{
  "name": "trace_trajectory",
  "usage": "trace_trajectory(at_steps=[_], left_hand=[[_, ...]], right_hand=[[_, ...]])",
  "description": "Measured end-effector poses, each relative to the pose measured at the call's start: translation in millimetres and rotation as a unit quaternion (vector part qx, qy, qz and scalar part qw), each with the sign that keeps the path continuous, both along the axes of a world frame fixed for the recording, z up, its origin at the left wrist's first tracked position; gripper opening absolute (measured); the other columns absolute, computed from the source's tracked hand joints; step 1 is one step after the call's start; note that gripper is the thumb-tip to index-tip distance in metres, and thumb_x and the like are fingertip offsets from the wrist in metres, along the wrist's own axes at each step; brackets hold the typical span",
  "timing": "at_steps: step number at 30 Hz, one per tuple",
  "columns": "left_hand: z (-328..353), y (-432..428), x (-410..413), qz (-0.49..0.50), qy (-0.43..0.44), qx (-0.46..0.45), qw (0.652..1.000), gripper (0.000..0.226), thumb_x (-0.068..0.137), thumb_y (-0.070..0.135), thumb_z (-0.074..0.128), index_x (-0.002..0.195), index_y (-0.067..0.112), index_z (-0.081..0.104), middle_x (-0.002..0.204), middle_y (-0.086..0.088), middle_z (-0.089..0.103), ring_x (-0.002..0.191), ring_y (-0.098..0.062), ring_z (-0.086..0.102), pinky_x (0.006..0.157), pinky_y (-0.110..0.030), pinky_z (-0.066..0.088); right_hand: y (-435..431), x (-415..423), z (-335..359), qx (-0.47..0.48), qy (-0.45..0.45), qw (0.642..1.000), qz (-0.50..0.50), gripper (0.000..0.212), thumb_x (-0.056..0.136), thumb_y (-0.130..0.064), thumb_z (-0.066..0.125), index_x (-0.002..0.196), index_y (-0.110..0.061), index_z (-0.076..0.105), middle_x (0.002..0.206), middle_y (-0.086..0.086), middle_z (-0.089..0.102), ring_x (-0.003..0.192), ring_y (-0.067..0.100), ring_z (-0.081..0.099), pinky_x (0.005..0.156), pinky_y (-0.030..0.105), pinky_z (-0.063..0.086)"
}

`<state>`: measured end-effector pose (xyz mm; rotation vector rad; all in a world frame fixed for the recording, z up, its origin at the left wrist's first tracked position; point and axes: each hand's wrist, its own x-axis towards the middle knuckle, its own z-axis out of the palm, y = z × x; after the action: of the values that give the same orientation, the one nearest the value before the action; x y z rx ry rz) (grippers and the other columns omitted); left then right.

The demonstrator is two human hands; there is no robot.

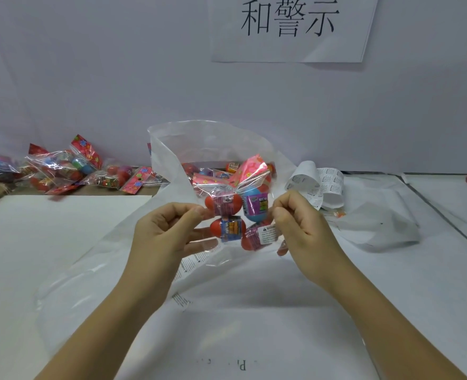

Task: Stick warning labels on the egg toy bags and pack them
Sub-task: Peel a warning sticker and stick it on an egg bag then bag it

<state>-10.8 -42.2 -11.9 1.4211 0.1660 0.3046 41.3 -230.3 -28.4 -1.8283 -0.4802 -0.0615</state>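
Head view: both hands hold one egg bag (236, 219) just above the bench (34, 242), near the middle of the frame. The left hand (166, 231) is at the bag's nine o'clock edge, its grip clamped on the film between thumb and forefinger, with the other fingers spread behind the bag. The right hand (301, 226) is at the three o'clock edge, its curled grip likewise pinched on the film. Inside the bag are two red eggs on the nine o'clock side, a blue egg at about one o'clock and another red egg at about five o'clock. A white warning label (267, 233) sits on the film over that last egg, just beside the right thumb. Behind the egg bag, at twelve o'clock, a big clear bag (166, 160) stands with its mouth open, and packed bags (250, 165) with pink headers lie inside it. A pile (62, 171) of more egg bags lies well off at ten o'clock, along the wall. A curled label strip (325, 185) lies at two o'clock, near the right hand, with loose film sheets (377, 229) beyond it at three o'clock. A paper sign (290, 50) with large characters hangs on the wall at twelve o'clock.
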Motion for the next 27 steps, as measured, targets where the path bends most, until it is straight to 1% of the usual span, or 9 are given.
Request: trace_trajectory(at_steps=[3, 7, 10, 12, 14, 16, 18, 21, 27], left_hand=[[-1, 0, 0, -0.01, -0.005, -0.023, 1.0, 0.024, 0.087, 0.013, 0.063, 0.066, 0.019, 0.072, 0.082, -0.012, 0.076, 0.071, -0.027, 0.074, 0.054, -0.027, 0.058], [-3, -1, -1, -0.056, 0.001, -0.003, 0.998, 0.041, 0.094, 0.004, 0.054, 0.061, 0.021, 0.072, 0.076, -0.01, 0.074, 0.064, -0.023, 0.071, 0.052, -0.026, 0.057], [-8, -6, -1, -0.093, 0.009, 0.019, 0.995, 0.039, 0.094, 0.007, 0.054, 0.061, 0.023, 0.07, 0.071, -0.002, 0.071, 0.061, -0.011, 0.067, 0.052, -0.022, 0.055], [-12, -11, -1, -0.115, 0.026, 0.022, 0.993, 0.025, 0.087, 0.021, 0.063, 0.063, 0.028, 0.071, 0.071, 0.004, 0.07, 0.065, -0.005, 0.067, 0.056, -0.02, 0.054], [-13, -15, -2, -0.154, 0.047, -0.02, 0.987, 0.008, 0.068, 0.032, 0.081, 0.072, 0.03, 0.074, 0.079, 0.004, 0.073, 0.076, -0.009, 0.072, 0.061, -0.022, 0.056], [-15, -16, -3, -0.207, 0.071, -0.053, 0.974, 0.034, 0.06, 0.028, 0.086, 0.092, 0.024, 0.077, 0.095, -0.004, 0.076, 0.089, -0.02, 0.074, 0.067, -0.029, 0.059], [-14, -17, -4, -0.232, 0.09, -0.03, 0.968, 0.05, 0.058, 0.024, 0.093, 0.104, 0.019, 0.074, 0.101, -0.01, 0.075, 0.093, -0.026, 0.073, 0.07, -0.031, 0.06], [-13, -18, -5, -0.239, 0.114, 0.008, 0.964, 0.048, 0.062, 0.024, 0.086, 0.107, 0.019, 0.07, 0.1, -0.007, 0.076, 0.092, -0.023, 0.074, 0.071, -0.03, 0.06], [-9, -14, -2, -0.263, 0.158, -0.041, 0.951, 0.061, 0.06, 0.022, 0.078, 0.119, 0.012, 0.065, 0.106, -0.01, 0.075, 0.096, -0.025, 0.073, 0.07, -0.03, 0.061]], right_hand=[[0, 2, 3, 0.07, 0.084, 0.994, 0.002, 0.014, 0.076, -0.036, 0.046, 0.082, -0.026, 0.054, 0.078, -0.007, 0.068, 0.065, 0.005, 0.06, 0.056, 0.031, 0.05], [-1, 5, 7, 0.126, 0.172, 0.976, 0.043, 0.047, 0.07, -0.057, 0.057, 0.108, -0.029, 0.061, 0.09, -0.011, 0.073, 0.079, 0.01, 0.068, 0.063, 0.028, 0.054], [4, 1, 6, 0.159, 0.202, 0.965, 0.049, 0.048, 0.066, -0.058, 0.073, 0.102, -0.025, 0.071, 0.097, 0.001, 0.072, 0.073, 0.013, 0.067, 0.061, 0.028, 0.054], [5, -1, 4, 0.157, 0.2, 0.967, 0.029, 0.028, 0.068, -0.044, 0.073, 0.09, -0.027, 0.077, 0.084, -0.003, 0.073, 0.066, 0.009, 0.066, 0.054, 0.024, 0.053], [6, -1, 2, 0.175, 0.194, 0.965, 0.012, 0.019, 0.072, -0.036, 0.07, 0.087, -0.027, 0.077, 0.079, -0.005, 0.073, 0.068, 0.008, 0.068, 0.052, 0.025, 0.052], [6, -2, 1, 0.188, 0.172, 0.967, -0.001, 0.021, 0.071, -0.037, 0.069, 0.088, -0.027, 0.077, 0.08, -0.005, 0.073, 0.071, 0.009, 0.069, 0.053, 0.026, 0.054], [5, -4, 3, 0.188, 0.149, 0.971, -0.011, 0.011, 0.077, -0.032, 0.069, 0.084, -0.032, 0.077, 0.078, -0.007, 0.073, 0.07, 0.009, 0.07, 0.052, 0.025, 0.054], [0, -2, 7, 0.164, 0.092, 0.982, -0.026, 0.014, 0.084, -0.022, 0.068, 0.088, -0.034, 0.073, 0.077, -0.008, 0.074, 0.067, 0.008, 0.07, 0.048, 0.02, 0.051], [-4, -1, 16, 0.154, 0.043, 0.987, -0.036, 0.024, 0.071, -0.037, 0.066, 0.095, -0.035, 0.069, 0.081, -0.012, 0.075, 0.068, 0.013, 0.072, 0.053, 0.021, 0.055]])
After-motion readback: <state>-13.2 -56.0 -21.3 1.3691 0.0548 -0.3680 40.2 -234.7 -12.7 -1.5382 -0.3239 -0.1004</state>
